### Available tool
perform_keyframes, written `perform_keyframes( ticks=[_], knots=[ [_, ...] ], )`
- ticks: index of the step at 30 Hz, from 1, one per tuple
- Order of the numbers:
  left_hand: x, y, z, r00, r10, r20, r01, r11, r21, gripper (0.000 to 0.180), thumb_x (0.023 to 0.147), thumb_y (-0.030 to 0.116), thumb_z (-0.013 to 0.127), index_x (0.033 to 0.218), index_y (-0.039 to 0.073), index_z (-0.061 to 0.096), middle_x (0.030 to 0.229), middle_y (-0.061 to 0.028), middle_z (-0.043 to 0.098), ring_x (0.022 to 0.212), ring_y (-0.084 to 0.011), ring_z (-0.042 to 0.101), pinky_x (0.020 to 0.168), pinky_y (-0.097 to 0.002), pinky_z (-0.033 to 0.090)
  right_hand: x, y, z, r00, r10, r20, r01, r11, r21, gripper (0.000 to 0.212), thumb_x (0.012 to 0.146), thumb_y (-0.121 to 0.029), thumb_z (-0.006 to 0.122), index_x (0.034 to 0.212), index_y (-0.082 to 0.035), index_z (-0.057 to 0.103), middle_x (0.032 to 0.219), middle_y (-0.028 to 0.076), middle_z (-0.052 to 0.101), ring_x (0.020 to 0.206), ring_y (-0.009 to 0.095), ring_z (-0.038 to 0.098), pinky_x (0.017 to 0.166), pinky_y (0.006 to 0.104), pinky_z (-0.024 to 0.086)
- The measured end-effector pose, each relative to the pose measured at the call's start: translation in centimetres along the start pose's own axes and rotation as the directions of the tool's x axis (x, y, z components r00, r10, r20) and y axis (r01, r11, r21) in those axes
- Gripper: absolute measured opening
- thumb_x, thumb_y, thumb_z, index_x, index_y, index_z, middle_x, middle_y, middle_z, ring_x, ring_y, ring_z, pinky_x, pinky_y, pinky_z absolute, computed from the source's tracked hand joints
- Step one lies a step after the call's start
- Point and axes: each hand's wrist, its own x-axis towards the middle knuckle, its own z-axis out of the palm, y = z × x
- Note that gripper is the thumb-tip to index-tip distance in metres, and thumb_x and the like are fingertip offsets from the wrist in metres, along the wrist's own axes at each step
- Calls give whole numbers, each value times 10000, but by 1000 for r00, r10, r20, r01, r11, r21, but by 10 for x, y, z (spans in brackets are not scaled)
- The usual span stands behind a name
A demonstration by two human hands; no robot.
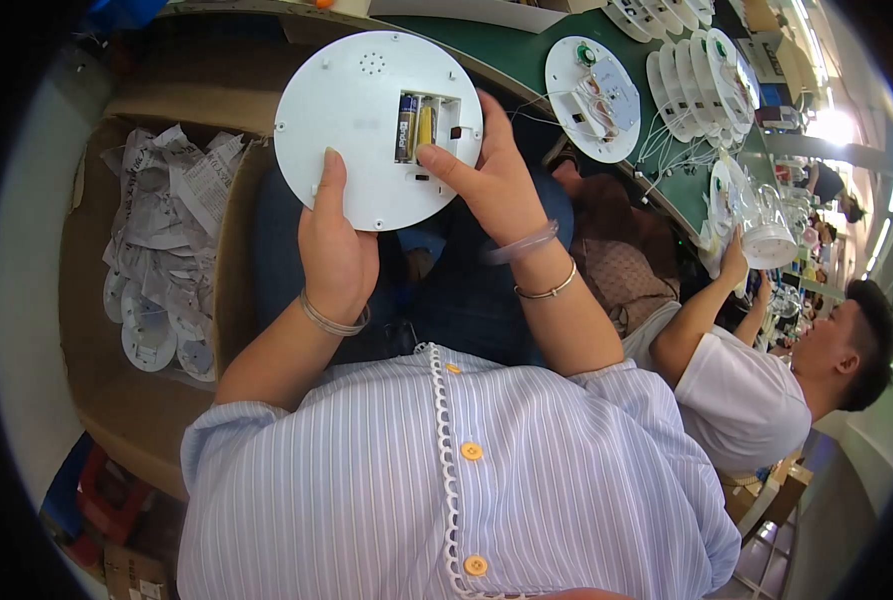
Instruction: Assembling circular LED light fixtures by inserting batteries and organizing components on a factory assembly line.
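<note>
Both my hands hold up a round white plastic disc (356, 190), its battery side toward me. An open rectangular compartment in it carries batteries (406, 130), dark and gold ones side by side. My left hand (338, 245) grips the lower left rim, thumb lying on the disc's face. At the right rim is my right hand (496, 180), its thumb on the lower end of the gold battery and its fingers behind the disc. A small dark slot and a black switch sit right of and below the compartment. The disc's back is hidden.
On my left stands an open cardboard box (91, 350) with crumpled printed paper (171, 200) and white discs (149, 335). A green table (506, 55) bears a wired disc (593, 100) and rows of stacked discs (701, 90). A co-worker (746, 390) sits at right, handling clear plastic parts.
</note>
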Motion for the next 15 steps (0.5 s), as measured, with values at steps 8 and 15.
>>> perform_keyframes(
  ticks=[8,15],
  knots=[
    [-2,1,-1,999,17,34,-19,998,54,430,856,249,403,1185,-6,299,1133,-113,430,1027,-169,437,869,-285,356,-4,4,7,999,-31,42,29,998,55,541,718,-96,614,1157,12,315,1013,75,487,903,120,483,754,240,417],
    [-3,-2,-5,1000,31,3,-31,999,26,425,855,233,403,1189,-5,293,1137,-115,426,1026,-174,438,869,-284,357,-2,-7,12,985,147,93,-165,955,245,553,716,-93,612,1170,-31,303,1001,67,489,871,119,496,736,241,428]
  ],
)
